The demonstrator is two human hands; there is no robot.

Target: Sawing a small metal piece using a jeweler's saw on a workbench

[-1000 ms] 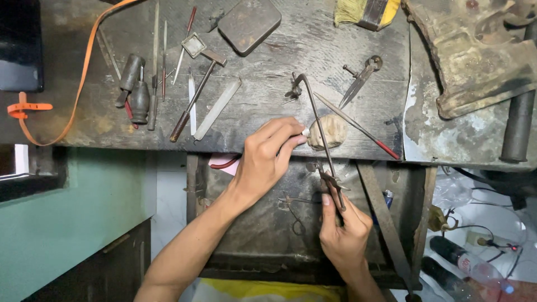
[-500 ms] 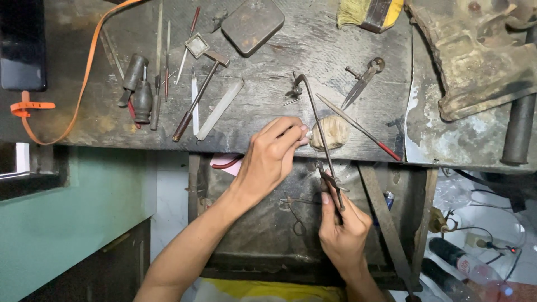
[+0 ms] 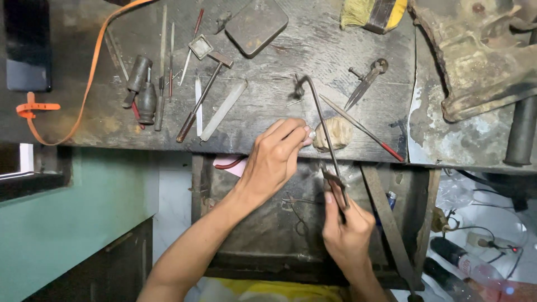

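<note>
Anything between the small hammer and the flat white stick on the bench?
Head view: one narrow white strip lies between the small hammer and the flat white stick.

Head camera — steeply down, close over workbench [image 3: 335,50]

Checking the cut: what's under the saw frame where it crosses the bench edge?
The saw frame passes over a pale wooden peg at the bench edge. The left hand pinches something small there; its fingers hide it.
</note>
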